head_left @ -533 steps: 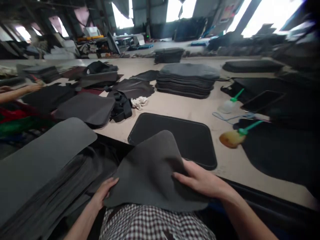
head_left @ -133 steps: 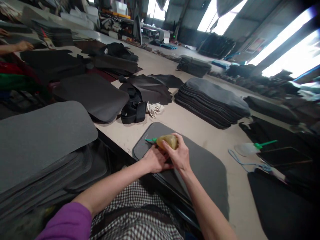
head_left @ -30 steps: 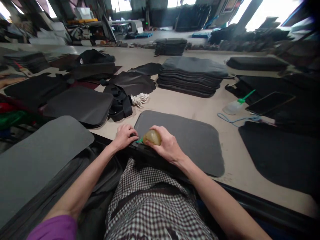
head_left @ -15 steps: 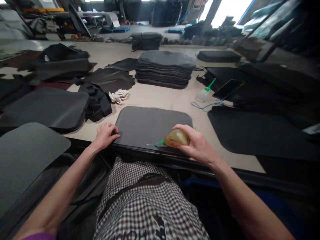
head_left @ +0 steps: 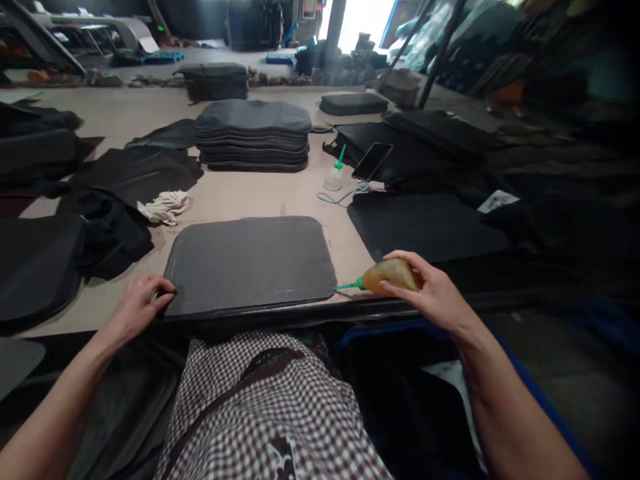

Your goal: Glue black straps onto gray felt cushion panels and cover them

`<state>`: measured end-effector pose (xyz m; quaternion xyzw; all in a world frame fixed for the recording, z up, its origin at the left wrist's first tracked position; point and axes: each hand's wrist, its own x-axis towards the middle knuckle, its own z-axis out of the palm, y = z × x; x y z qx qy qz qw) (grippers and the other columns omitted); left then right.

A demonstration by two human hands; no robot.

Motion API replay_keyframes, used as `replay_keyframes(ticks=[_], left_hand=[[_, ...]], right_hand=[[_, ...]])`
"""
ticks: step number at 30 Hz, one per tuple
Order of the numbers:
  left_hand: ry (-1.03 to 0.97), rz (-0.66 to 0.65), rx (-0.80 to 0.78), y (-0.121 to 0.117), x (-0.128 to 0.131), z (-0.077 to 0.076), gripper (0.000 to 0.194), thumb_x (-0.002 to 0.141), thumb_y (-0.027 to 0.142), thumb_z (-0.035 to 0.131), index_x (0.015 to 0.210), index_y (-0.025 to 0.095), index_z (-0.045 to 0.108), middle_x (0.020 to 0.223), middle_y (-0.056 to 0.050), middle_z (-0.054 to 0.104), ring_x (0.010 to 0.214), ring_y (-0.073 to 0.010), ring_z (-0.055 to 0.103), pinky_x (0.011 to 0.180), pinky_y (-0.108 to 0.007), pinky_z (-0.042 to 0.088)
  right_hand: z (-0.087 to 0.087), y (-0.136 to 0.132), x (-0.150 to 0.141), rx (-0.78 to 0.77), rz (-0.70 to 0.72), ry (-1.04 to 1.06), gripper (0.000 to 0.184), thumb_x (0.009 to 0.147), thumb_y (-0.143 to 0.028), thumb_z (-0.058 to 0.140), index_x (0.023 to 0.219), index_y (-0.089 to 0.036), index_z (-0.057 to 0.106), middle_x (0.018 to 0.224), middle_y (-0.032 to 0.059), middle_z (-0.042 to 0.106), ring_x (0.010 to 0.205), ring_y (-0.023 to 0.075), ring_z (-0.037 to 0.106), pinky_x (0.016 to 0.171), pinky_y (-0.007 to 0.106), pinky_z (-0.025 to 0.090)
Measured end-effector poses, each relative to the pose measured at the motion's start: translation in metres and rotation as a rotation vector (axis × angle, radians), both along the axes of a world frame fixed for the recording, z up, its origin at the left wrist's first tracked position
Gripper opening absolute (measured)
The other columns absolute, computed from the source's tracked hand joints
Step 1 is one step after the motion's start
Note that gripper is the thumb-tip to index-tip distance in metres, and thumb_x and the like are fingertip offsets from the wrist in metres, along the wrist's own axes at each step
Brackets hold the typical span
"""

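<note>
A dark grey panel with rounded corners lies flat at the table's front edge, faint light lines along its border. At its near left corner, my left hand has thumb and fingers closed on the edge. My right hand is wrapped round a squeeze glue bottle of amber liquid, tipped sideways. Its thin green nozzle points left, with the tip at the panel's near right corner.
Behind the panel stands a stack of dark panels. A second green-tipped bottle, a phone and a blue cord lie to the right. A crumpled white cloth and dark fabric pieces are at left.
My right hand has carried the glue bottle rightward along the panel's near edge to its right corner. The view has turned right; my left hand stays at the panel's left edge.
</note>
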<state>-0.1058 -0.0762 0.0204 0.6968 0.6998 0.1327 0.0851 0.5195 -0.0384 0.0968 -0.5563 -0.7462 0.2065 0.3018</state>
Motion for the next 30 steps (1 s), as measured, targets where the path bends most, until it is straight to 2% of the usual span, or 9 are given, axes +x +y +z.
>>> replay_keyframes(ticks=[4, 6, 9, 13, 16, 19, 23, 28, 30], left_hand=[[0.013, -0.035, 0.082, 0.008, 0.012, 0.016, 0.026, 0.093, 0.045, 0.043, 0.095, 0.028, 0.063, 0.105, -0.004, 0.067, 0.108, -0.0282, 0.06, 0.103, -0.049, 0.046], [0.015, -0.061, 0.151, 0.016, 0.036, 0.025, 0.028, 0.095, 0.048, 0.043, 0.103, 0.029, 0.06, 0.11, -0.003, 0.066, 0.113, -0.0289, 0.059, 0.106, -0.052, 0.045], [-0.072, -0.194, 0.179, 0.031, 0.092, 0.032, 0.037, 0.098, 0.053, 0.046, 0.123, 0.027, 0.057, 0.126, -0.006, 0.063, 0.124, -0.0279, 0.056, 0.111, -0.047, 0.044], [-0.053, -0.419, 0.117, 0.056, 0.168, 0.026, 0.056, 0.102, 0.054, 0.043, 0.15, 0.025, 0.043, 0.156, -0.01, 0.047, 0.143, -0.0259, 0.044, 0.119, -0.043, 0.038], [0.082, -0.513, 0.054, 0.071, 0.2, 0.014, 0.064, 0.103, 0.058, 0.038, 0.158, 0.024, 0.036, 0.168, -0.01, 0.031, 0.153, -0.0267, 0.032, 0.123, -0.046, 0.032], [0.183, -0.523, 0.005, 0.078, 0.21, 0.001, 0.066, 0.103, 0.061, 0.033, 0.16, 0.027, 0.035, 0.17, -0.009, 0.025, 0.156, -0.0274, 0.026, 0.123, -0.05, 0.027], [0.246, -0.503, 0.012, 0.077, 0.211, -0.008, 0.068, 0.103, 0.063, 0.032, 0.161, 0.027, 0.033, 0.171, -0.008, 0.021, 0.158, -0.0274, 0.022, 0.125, -0.051, 0.022], [0.259, -0.502, 0.018, 0.075, 0.213, -0.007, 0.068, 0.103, 0.062, 0.031, 0.16, 0.024, 0.035, 0.171, -0.01, 0.022, 0.157, -0.0278, 0.023, 0.125, -0.052, 0.023], [0.255, -0.503, 0.018, 0.075, 0.214, -0.007, 0.068, 0.103, 0.062, 0.031, 0.159, 0.023, 0.036, 0.171, -0.01, 0.022, 0.157, -0.0278, 0.023, 0.125, -0.053, 0.024]], right_hand=[[-0.005, -0.005, 0.024, -0.02, -0.075, 0.047, 0.053, 0.078, -0.056, 0.08, 0.122, -0.029, 0.065, 0.111, 0.0048, 0.071, 0.094, 0.0286, 0.07, 0.086, 0.043, 0.058], [-0.009, -0.004, 0.029, -0.016, -0.132, 0.105, 0.052, 0.078, -0.054, 0.08, 0.122, -0.03, 0.065, 0.112, 0.0046, 0.071, 0.095, 0.0286, 0.07, 0.084, 0.042, 0.059], [-0.017, 0.007, 0.021, 0.04, -0.213, 0.205, 0.051, 0.081, -0.053, 0.077, 0.123, -0.029, 0.062, 0.114, 0.0044, 0.069, 0.097, 0.0279, 0.069, 0.084, 0.041, 0.059], [-0.034, 0.036, -0.012, 0.177, -0.274, 0.218, 0.051, 0.084, -0.055, 0.071, 0.124, -0.026, 0.059, 0.12, 0.007, 0.066, 0.105, 0.0283, 0.066, 0.092, 0.044, 0.056], [-0.043, 0.058, -0.034, 0.241, -0.277, 0.197, 0.051, 0.083, -0.054, 0.071, 0.122, -0.025, 0.059, 0.122, 0.0081, 0.066, 0.11, 0.0286, 0.064, 0.098, 0.044, 0.053], [-0.043, 0.067, -0.04, 0.247, -0.256, 0.159, 0.047, 0.083, -0.052, 0.072, 0.12, -0.025, 0.06, 0.122, 0.0079, 0.066, 0.11, 0.0284, 0.064, 0.1, 0.044, 0.051], [-0.034, 0.057, -0.026, 0.207, -0.281, 0.163, 0.047, 0.082, -0.05, 0.073, 0.121, -0.025, 0.061, 0.121, 0.0065, 0.067, 0.107, 0.0278, 0.065, 0.098, 0.042, 0.051], [-0.024, 0.031, -0.002, -0.034, -0.18, 0.22, 0.051, 0.081, -0.052, 0.076, 0.122, -0.025, 0.063, 0.112, 0.0043, 0.069, 0.099, 0.0255, 0.066, 0.087, 0.037, 0.054], [-0.022, 0.022, 0.007, -0.118, -0.188, 0.271, 0.052, 0.079, -0.052, 0.078, 0.122, -0.025, 0.064, 0.111, 0.0044, 0.069, 0.095, 0.0249, 0.066, 0.076, 0.033, 0.056]])
